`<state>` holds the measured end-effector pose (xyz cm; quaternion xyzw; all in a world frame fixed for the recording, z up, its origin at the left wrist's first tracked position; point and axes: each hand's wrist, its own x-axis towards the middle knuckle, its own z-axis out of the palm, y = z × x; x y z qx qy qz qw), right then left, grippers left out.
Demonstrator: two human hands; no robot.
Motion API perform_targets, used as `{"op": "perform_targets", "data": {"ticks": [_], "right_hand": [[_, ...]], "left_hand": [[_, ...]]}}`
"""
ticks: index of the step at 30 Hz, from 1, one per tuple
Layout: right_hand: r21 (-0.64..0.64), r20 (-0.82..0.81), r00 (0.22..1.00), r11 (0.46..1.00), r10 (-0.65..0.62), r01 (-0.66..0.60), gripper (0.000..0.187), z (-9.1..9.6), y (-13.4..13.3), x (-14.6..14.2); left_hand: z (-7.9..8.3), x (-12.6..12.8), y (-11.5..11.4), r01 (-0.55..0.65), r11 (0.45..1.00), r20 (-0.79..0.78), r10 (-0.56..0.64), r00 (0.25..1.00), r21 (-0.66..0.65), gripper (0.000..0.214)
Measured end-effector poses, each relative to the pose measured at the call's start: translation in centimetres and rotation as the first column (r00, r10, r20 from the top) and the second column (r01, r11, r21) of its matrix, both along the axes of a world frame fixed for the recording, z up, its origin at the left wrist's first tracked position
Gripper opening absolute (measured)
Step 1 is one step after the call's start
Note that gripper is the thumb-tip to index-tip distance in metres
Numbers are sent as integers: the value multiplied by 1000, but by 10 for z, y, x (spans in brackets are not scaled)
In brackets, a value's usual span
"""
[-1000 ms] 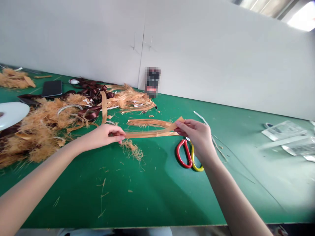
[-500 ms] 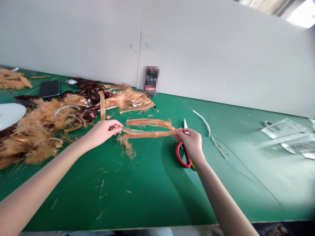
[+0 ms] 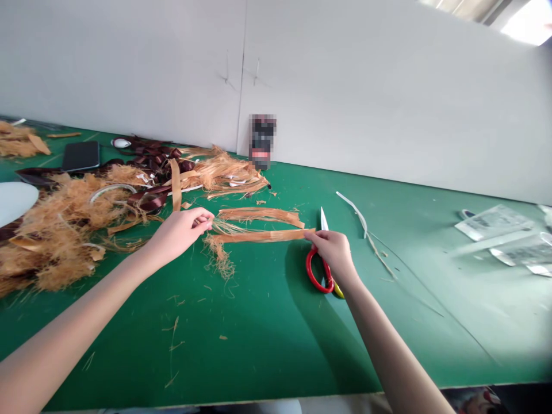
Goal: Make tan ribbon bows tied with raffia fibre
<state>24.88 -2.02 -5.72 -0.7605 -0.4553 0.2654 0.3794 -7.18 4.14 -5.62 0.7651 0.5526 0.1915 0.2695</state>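
A flat tan ribbon strip lies stretched across the green table. My left hand pinches its frayed left end, where loose threads fan out. My right hand pinches the right end, resting over the red and yellow scissors, whose blades point away from me. A second frayed tan strip lies just behind, and a small tuft of tan threads lies in front of the left end.
A large heap of tan frayed threads and dark maroon ribbons fills the left. A dark phone and a white plate lie far left. Clear plastic bags sit at the right. A white wall panel backs the table.
Both hands lowered the ribbon strip onto the table. My right hand came down onto the scissors, and the folded-up right end of the strip is flattened out.
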Motion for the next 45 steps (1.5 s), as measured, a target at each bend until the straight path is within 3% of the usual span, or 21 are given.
{"op": "perform_targets", "data": {"ticks": [4, 7, 12, 15, 17, 20, 25, 27, 31, 35, 37, 39, 42, 45], "right_hand": [[-26, -111, 991, 997, 74, -77, 32, 4, -4, 2], [-57, -105, 991, 995, 82, -88, 33, 2, -6, 5], [-138, 56, 996, 988, 70, -62, 36, -5, -4, 7], [-181, 224, 974, 983, 28, 13, 36, 0, -5, 2], [-193, 356, 934, 975, -34, 109, 37, 6, -10, -1], [-222, 511, 856, 949, -81, 223, 47, 11, -23, -2], [-364, 548, 835, 913, 50, 184, 55, 4, -50, 11], [-404, 521, 848, 903, 98, 143, 52, 1, -56, 18], [-464, 469, 873, 878, 133, 115, 38, 0, -58, 29], [-507, 459, 880, 849, 121, 148, 40, 3, -57, 32], [-507, 457, 884, 847, 103, 163, 40, 4, -57, 33], [-498, 442, 894, 850, 76, 174, 32, 4, -58, 36], [-483, 370, 929, 859, 26, 169, 19, 2, -63, 43], [-441, 276, 961, 886, -19, 144, 22, -2, -73, 47]], "left_hand": [[4, -2, 1, -68, 997, 23, 67, 997, 26, 33], [4, -3, 1, -120, 992, 13, 120, 993, 34, 33], [1, -4, 2, -135, 990, -9, 135, 991, 41, 32], [1, -2, -3, -120, 981, -48, 129, 990, 154, 33], [3, 0, -10, -55, 954, -84, 83, 993, 295, 32], [8, 6, -28, 148, 879, -134, -96, 986, 454, 28], [-1, 16, -66, 403, 812, -299, -295, 907, 423, 33], [-12, 18, -77, 442, 801, -376, -296, 878, 403, 37], [-30, 14, -90, 474, 803, -415, -317, 853, 361, 22], [-27, 7, -96, 485, 800, -349, -368, 862, 353, 36], [-19, 4, -99, 485, 792, -329, -377, 866, 370, 32], [-11, 4, -102, 454, 797, -322, -342, 883, 398, 21], [-7, 6, -106, 290, 817, -293, -155, 943, 499, 11], [-15, 10, -107, 148, 803, -275, 21, 961, 577, 38]]}}
